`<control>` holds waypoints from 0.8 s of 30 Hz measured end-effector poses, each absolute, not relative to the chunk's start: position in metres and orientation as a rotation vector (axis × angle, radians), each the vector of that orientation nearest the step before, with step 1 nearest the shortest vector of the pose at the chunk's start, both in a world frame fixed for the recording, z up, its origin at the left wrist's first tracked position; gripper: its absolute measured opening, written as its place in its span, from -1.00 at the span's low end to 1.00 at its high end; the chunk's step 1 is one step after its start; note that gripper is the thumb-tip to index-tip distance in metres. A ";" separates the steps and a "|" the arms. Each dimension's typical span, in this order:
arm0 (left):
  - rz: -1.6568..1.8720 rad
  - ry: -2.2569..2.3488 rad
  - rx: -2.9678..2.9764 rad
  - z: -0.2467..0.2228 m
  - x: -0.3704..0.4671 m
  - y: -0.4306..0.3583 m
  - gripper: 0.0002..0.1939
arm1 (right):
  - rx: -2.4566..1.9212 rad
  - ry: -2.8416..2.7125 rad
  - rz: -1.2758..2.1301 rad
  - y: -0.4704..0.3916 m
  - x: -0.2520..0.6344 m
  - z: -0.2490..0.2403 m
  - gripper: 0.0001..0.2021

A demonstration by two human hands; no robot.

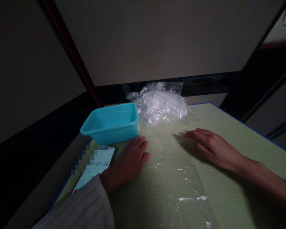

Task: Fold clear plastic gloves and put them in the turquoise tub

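A clear plastic bag (173,178) lies spread flat on the table, its near end running out of the bottom of the picture. My left hand (131,159) rests palm down at the bag's left side, fingers stretched out towards the turquoise basin. To the right of the bag, my right hand (212,148) is held low over the table with its fingers extended and nothing in them. Beyond both hands sits a crumpled heap of clear plastic bags (162,101).
An open turquoise basin (109,129) stands at the back left of the green table (240,143). A phone (95,170) showing a running timer lies beside my left forearm. Blue edging marks the table's border, and a pale panel (162,41) rises behind it.
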State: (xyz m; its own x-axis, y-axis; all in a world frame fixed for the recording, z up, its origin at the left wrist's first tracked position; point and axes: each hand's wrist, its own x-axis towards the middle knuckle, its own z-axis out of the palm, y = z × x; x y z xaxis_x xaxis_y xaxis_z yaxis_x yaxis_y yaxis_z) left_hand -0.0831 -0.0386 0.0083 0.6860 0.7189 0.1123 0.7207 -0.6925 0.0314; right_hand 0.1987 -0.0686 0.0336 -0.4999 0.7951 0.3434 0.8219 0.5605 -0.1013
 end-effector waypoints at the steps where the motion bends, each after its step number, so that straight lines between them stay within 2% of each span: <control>1: -0.187 -1.233 -2.871 0.008 -0.083 -0.039 -0.59 | -1.338 -2.433 -0.093 -0.068 0.200 0.034 -0.61; 16: -0.248 -1.269 -2.906 0.010 -0.082 -0.040 -0.59 | -1.505 -2.429 -0.009 -0.063 0.204 0.029 -0.60; 24: -0.289 -1.218 -2.985 0.012 -0.081 -0.042 -0.62 | -1.405 -2.481 -0.013 -0.064 0.203 0.028 -0.65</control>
State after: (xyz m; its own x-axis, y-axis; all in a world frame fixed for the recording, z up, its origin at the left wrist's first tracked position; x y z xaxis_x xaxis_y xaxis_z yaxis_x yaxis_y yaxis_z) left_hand -0.0810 -0.0423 0.0119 0.7017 0.7008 0.1287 0.6837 -0.7131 0.1550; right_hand 0.2030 -0.0643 0.0282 -0.4829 0.8382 0.2536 0.8409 0.5247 -0.1330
